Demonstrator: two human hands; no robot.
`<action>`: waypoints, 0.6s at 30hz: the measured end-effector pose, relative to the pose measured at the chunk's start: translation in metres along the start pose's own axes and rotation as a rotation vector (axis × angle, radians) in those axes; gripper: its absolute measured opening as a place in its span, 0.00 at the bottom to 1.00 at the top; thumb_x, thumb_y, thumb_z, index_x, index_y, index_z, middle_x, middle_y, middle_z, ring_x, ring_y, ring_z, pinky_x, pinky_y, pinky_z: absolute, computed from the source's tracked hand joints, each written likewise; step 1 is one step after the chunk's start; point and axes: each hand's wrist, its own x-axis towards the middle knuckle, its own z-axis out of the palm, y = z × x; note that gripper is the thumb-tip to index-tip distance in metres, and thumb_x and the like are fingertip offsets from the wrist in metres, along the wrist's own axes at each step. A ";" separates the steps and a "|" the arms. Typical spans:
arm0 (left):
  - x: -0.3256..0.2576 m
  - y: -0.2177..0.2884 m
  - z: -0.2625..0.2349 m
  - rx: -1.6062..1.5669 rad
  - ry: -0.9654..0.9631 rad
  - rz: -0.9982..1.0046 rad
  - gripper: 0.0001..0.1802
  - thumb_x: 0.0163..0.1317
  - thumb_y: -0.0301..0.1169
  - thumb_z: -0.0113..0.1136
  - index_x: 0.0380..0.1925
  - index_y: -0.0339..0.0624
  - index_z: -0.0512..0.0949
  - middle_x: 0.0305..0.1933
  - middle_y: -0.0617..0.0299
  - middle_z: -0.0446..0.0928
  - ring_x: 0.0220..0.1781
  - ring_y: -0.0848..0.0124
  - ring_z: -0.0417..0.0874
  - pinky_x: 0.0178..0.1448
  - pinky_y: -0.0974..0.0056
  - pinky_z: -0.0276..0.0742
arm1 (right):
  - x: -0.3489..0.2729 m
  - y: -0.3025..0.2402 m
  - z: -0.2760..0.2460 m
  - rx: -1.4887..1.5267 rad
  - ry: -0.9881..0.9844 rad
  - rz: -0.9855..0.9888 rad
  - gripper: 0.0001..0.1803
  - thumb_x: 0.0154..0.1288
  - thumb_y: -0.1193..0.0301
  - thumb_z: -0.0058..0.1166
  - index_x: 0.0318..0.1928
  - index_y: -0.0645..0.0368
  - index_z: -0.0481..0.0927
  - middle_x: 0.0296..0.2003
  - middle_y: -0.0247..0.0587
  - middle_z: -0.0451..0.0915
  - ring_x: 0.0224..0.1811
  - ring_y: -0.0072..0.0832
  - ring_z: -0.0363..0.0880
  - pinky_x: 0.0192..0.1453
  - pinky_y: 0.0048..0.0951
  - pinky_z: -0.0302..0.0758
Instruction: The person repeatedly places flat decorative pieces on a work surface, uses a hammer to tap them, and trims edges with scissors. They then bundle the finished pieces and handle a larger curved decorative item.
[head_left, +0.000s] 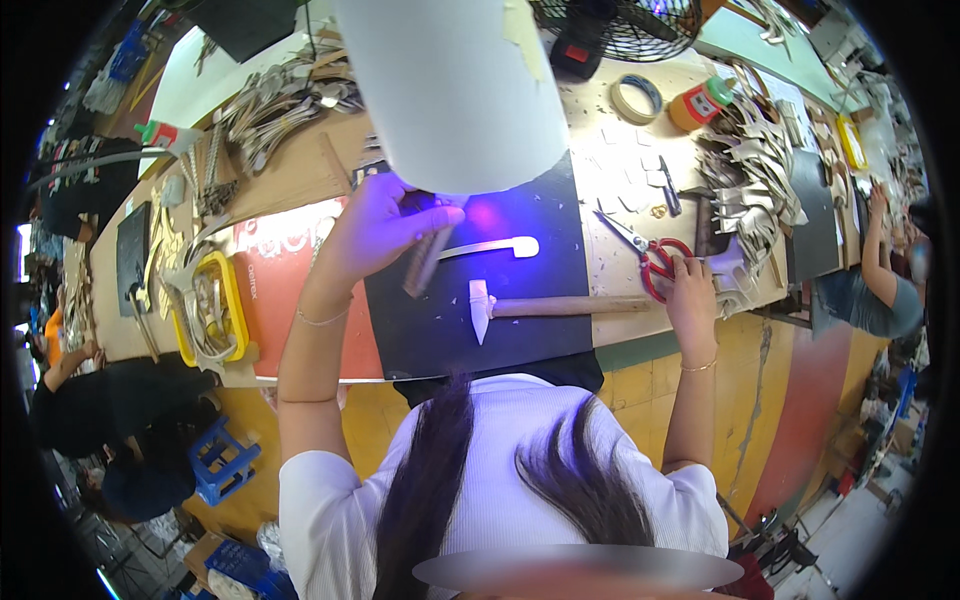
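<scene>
My left hand (385, 232) is closed under a big white cylinder (455, 95), with a blurred brownish strip (428, 260) hanging from its fingers. I cannot tell the strip's exact kind. Violet light falls on the hand and the black mat (420, 335). A thin pale strap-like piece with a wider end (525, 246) lies on the mat beside the strip. Nearer to me rests a hammer (570, 306), its pale head on the mat and wooden handle pointing right. My right hand (690, 297) has its fingers closed on the red handles of scissors (663, 262), whose blades point away to the left.
Left on the table are a red board (285, 290) and a yellow tray (238, 312) of curved strips. Piles of cut pieces (750, 180), a tape roll (636, 99), a glue bottle (700, 103) and a black fan (640, 25) stand farther right. Other people sit at both sides.
</scene>
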 end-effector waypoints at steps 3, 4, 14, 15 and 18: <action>-0.009 0.004 0.004 -0.278 -0.059 -0.073 0.18 0.59 0.26 0.67 0.50 0.36 0.79 0.42 0.62 0.81 0.40 0.76 0.80 0.43 0.70 0.77 | 0.002 -0.001 0.012 0.030 0.016 -0.008 0.19 0.54 0.79 0.56 0.50 0.65 0.78 0.42 0.46 0.76 0.49 0.43 0.75 0.53 0.39 0.75; -0.010 0.001 0.010 -0.349 -0.052 -0.078 0.18 0.59 0.27 0.67 0.50 0.36 0.78 0.42 0.62 0.81 0.41 0.75 0.81 0.43 0.69 0.77 | 0.004 0.000 0.010 0.078 0.009 -0.004 0.22 0.51 0.78 0.59 0.50 0.64 0.78 0.42 0.47 0.76 0.48 0.44 0.75 0.53 0.40 0.75; -0.013 -0.002 0.039 -0.733 -0.053 -0.037 0.13 0.64 0.30 0.63 0.46 0.36 0.78 0.39 0.61 0.81 0.40 0.69 0.84 0.43 0.64 0.83 | -0.003 -0.018 -0.073 0.876 0.100 0.076 0.16 0.52 0.83 0.56 0.44 0.66 0.71 0.36 0.48 0.78 0.34 0.37 0.79 0.42 0.33 0.77; -0.011 -0.002 0.041 -0.769 -0.071 -0.016 0.13 0.64 0.30 0.64 0.47 0.36 0.78 0.40 0.60 0.81 0.40 0.69 0.85 0.42 0.64 0.83 | -0.005 -0.033 -0.073 1.038 0.109 0.029 0.17 0.55 0.78 0.62 0.44 0.64 0.71 0.32 0.40 0.77 0.32 0.26 0.77 0.38 0.28 0.74; -0.011 -0.002 0.049 -0.741 -0.073 -0.017 0.07 0.63 0.28 0.62 0.37 0.37 0.76 0.37 0.59 0.78 0.39 0.65 0.84 0.46 0.59 0.84 | -0.021 -0.072 -0.073 1.376 -0.198 -0.082 0.33 0.48 0.52 0.75 0.43 0.59 0.72 0.29 0.27 0.69 0.30 0.17 0.67 0.33 0.21 0.66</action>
